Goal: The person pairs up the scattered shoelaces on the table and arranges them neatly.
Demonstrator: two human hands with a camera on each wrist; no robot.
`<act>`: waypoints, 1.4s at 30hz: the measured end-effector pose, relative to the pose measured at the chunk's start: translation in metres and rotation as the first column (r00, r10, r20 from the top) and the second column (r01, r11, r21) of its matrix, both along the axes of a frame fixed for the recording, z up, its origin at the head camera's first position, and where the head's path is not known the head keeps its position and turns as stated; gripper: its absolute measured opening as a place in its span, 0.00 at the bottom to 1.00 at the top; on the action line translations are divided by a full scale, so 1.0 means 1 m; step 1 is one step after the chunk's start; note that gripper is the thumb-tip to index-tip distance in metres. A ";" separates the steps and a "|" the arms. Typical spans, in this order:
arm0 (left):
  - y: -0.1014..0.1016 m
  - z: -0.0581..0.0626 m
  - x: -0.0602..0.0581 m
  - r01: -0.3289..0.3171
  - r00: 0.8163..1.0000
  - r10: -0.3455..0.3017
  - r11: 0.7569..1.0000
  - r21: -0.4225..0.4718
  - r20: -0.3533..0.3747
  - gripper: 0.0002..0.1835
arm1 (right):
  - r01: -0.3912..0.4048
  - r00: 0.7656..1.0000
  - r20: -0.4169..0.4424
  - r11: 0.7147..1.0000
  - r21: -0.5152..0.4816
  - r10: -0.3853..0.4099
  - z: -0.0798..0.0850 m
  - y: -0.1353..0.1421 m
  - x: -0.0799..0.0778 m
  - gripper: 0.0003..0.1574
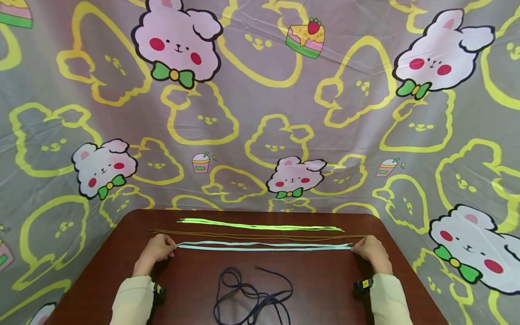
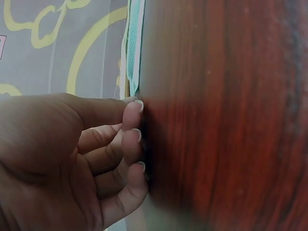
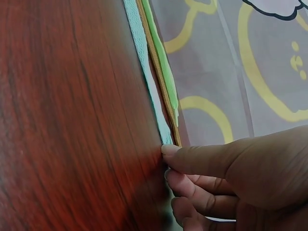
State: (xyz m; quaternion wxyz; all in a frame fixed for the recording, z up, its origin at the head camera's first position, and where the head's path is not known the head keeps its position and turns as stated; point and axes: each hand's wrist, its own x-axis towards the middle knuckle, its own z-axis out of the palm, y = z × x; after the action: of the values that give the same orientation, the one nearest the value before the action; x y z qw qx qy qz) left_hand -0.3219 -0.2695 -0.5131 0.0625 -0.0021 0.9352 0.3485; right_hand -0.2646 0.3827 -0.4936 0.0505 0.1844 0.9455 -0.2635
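Shoelace (image 1: 243, 249), the flat pale-blue kind, is doubled up and laid pretty straight across a reddish-brown wooden table (image 1: 325, 289). Left hand (image 1: 160, 248) has one end pinched between thumb and fingertip, and the right hand (image 1: 371, 253) is pinching the other end. Just beyond it there's a thin brown cord (image 3: 155, 57), then a lime-green lace (image 3: 168, 84). On the near side, a dark cord (image 1: 255, 311) sits in a loopy tangle.

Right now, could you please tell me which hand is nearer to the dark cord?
The left hand. It is beyond the dark cord and off to its left; the right hand is beyond it, off to its right, across a wider gap.
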 end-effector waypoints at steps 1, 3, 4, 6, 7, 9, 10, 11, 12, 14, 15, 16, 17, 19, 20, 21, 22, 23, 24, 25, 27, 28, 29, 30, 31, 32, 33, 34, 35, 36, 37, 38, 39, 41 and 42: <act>0.000 0.000 0.000 0.000 1.000 0.000 1.000 -0.002 -0.005 0.05 | -0.002 1.000 -0.008 1.000 -0.002 0.002 0.000 0.000 0.000 0.13; 0.000 0.000 -0.001 0.000 1.000 0.000 1.000 -0.004 -0.014 0.05 | -0.007 1.000 -0.028 1.000 0.002 0.007 -0.001 0.000 0.000 0.13; 0.000 0.000 -0.001 0.004 1.000 -0.005 1.000 -0.010 -0.024 0.05 | -0.011 0.999 -0.038 1.000 0.002 0.012 -0.001 -0.001 0.001 0.13; 0.000 -0.001 -0.002 0.014 0.999 -0.016 0.999 -0.034 -0.041 0.05 | -0.021 0.998 -0.053 1.000 -0.004 0.021 -0.002 -0.002 0.001 0.14; 0.001 -0.001 -0.002 0.019 0.999 -0.022 0.999 -0.050 -0.048 0.05 | -0.026 0.998 -0.055 1.000 -0.010 0.025 -0.002 -0.002 0.001 0.14; 0.001 -0.002 -0.003 0.027 0.998 -0.031 0.997 -0.076 -0.061 0.06 | -0.033 0.998 -0.061 0.999 -0.018 0.032 -0.002 -0.003 0.002 0.15; 0.002 -0.002 -0.003 0.026 0.998 -0.031 0.996 -0.086 -0.063 0.06 | -0.034 0.998 -0.062 0.999 -0.022 0.033 -0.002 -0.003 0.002 0.15; 0.002 -0.003 -0.004 0.026 0.997 -0.032 0.996 -0.088 -0.064 0.06 | -0.030 0.997 -0.065 0.999 -0.021 0.029 -0.002 -0.003 0.003 0.15; 0.002 -0.003 -0.004 0.028 0.997 -0.033 0.996 -0.082 -0.063 0.06 | -0.025 0.998 -0.066 1.000 -0.017 0.024 -0.001 -0.004 0.004 0.15; 0.003 -0.003 -0.003 0.031 0.997 -0.036 0.997 -0.069 -0.067 0.08 | -0.013 0.998 -0.068 1.000 -0.005 0.013 0.000 -0.006 0.006 0.17; 0.002 -0.003 -0.002 0.032 0.997 -0.037 0.998 -0.062 -0.070 0.10 | -0.006 0.997 -0.071 1.000 0.003 0.006 0.002 -0.007 0.008 0.18; 0.002 -0.003 -0.001 0.036 0.996 -0.040 0.998 -0.058 -0.074 0.13 | 0.001 0.997 -0.072 1.000 0.008 0.000 0.004 -0.009 0.010 0.20; 0.003 -0.002 0.000 0.041 0.996 -0.045 0.998 -0.055 -0.081 0.16 | 0.008 0.997 -0.075 1.000 0.010 -0.007 0.007 -0.011 0.012 0.22; 0.004 0.001 0.003 0.048 0.994 -0.052 0.998 -0.046 -0.097 0.20 | 0.003 0.996 -0.084 1.000 -0.002 -0.003 0.013 -0.018 0.016 0.25; 0.006 0.003 0.004 0.050 0.993 -0.053 0.998 -0.031 -0.103 0.21 | -0.010 0.995 -0.095 1.000 -0.011 0.009 0.017 -0.024 0.017 0.26; 0.008 0.006 0.006 0.057 0.993 -0.057 0.998 -0.006 -0.108 0.22 | -0.029 0.994 -0.110 0.999 -0.023 0.026 0.021 -0.030 0.018 0.26; 0.011 0.010 0.008 0.065 0.991 -0.062 0.998 0.023 -0.118 0.22 | -0.057 0.991 -0.124 0.997 -0.043 0.052 0.025 -0.038 0.019 0.27; 0.015 0.014 0.010 0.078 0.989 -0.071 0.995 0.056 -0.129 0.21 | -0.085 0.987 -0.139 0.995 -0.057 0.077 0.028 -0.047 0.019 0.26; 0.020 0.019 0.012 0.094 0.987 -0.080 0.991 0.095 -0.140 0.21 | -0.123 0.982 -0.156 0.990 -0.069 0.111 0.032 -0.057 0.019 0.25; 0.027 0.025 0.013 0.115 0.984 -0.095 0.984 0.133 -0.153 0.20 | -0.160 0.974 -0.174 0.984 -0.072 0.146 0.034 -0.069 0.019 0.23; 0.041 0.038 0.017 0.162 0.975 -0.128 0.969 0.187 -0.183 0.18 | -0.249 0.954 -0.194 0.965 -0.080 0.230 0.036 -0.096 0.018 0.19; 0.049 0.044 0.019 0.188 0.969 -0.147 0.961 0.203 -0.198 0.17 | -0.294 0.943 -0.191 0.951 -0.093 0.273 0.037 -0.110 0.017 0.16; 0.058 0.050 0.021 0.212 0.964 -0.166 0.952 0.220 -0.209 0.16 | -0.344 0.928 -0.185 0.934 -0.093 0.324 0.036 -0.124 0.016 0.14; 0.067 0.055 0.023 0.231 0.959 -0.181 0.945 0.230 -0.218 0.15 | -0.401 0.908 -0.179 0.911 -0.098 0.380 0.035 -0.139 0.016 0.13; 0.076 0.060 0.025 0.250 0.954 -0.197 0.938 0.240 -0.224 0.14 | -0.452 0.887 -0.166 0.886 -0.107 0.432 0.033 -0.153 0.016 0.12; 0.084 0.063 0.027 0.266 0.950 -0.211 0.933 0.243 -0.231 0.12 | -0.500 0.863 -0.150 0.858 -0.120 0.483 0.031 -0.166 0.016 0.11; 0.092 0.064 0.029 0.283 0.946 -0.226 0.926 0.250 -0.233 0.12 | -0.538 0.842 -0.131 0.833 -0.128 0.523 0.029 -0.178 0.017 0.11; 0.099 0.065 0.032 0.296 0.943 -0.238 0.920 0.258 -0.233 0.11 | -0.569 0.822 -0.111 0.813 -0.125 0.558 0.026 -0.189 0.017 0.11; 0.107 0.065 0.034 0.310 0.939 -0.250 0.914 0.264 -0.237 0.10 | -0.594 0.804 -0.091 0.796 -0.115 0.587 0.024 -0.199 0.018 0.12; 0.113 0.064 0.036 0.324 0.935 -0.264 0.907 0.269 -0.236 0.09 | -0.607 0.795 -0.071 0.788 -0.105 0.603 0.021 -0.208 0.020 0.12; 0.119 0.061 0.037 0.344 0.929 -0.282 0.897 0.279 -0.238 0.09 | -0.616 0.788 -0.053 0.783 -0.090 0.614 0.019 -0.215 0.021 0.12; 0.125 0.059 0.039 0.366 0.922 -0.303 0.886 0.285 -0.240 0.08 | -0.624 0.781 -0.040 0.778 -0.070 0.623 0.017 -0.222 0.023 0.12; 0.131 0.056 0.040 0.389 0.915 -0.327 0.872 0.297 -0.238 0.08 | -0.630 0.777 -0.031 0.775 -0.046 0.629 0.015 -0.227 0.024 0.12; 0.143 0.052 0.044 0.434 0.897 -0.376 0.846 0.310 -0.231 0.08 | -0.644 0.765 -0.012 0.765 -0.016 0.644 0.012 -0.235 0.029 0.11; 0.149 0.050 0.045 0.456 0.888 -0.402 0.833 0.312 -0.224 0.09 | -0.656 0.755 -0.008 0.755 0.002 0.655 0.011 -0.237 0.031 0.10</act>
State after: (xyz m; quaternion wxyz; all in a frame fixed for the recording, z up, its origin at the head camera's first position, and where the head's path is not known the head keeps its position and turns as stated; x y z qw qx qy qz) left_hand -0.2765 -0.1204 -0.4634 0.0687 0.2456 0.8347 0.4881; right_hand -0.2333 0.1454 -0.4826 0.1356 -0.1592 0.9504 -0.2303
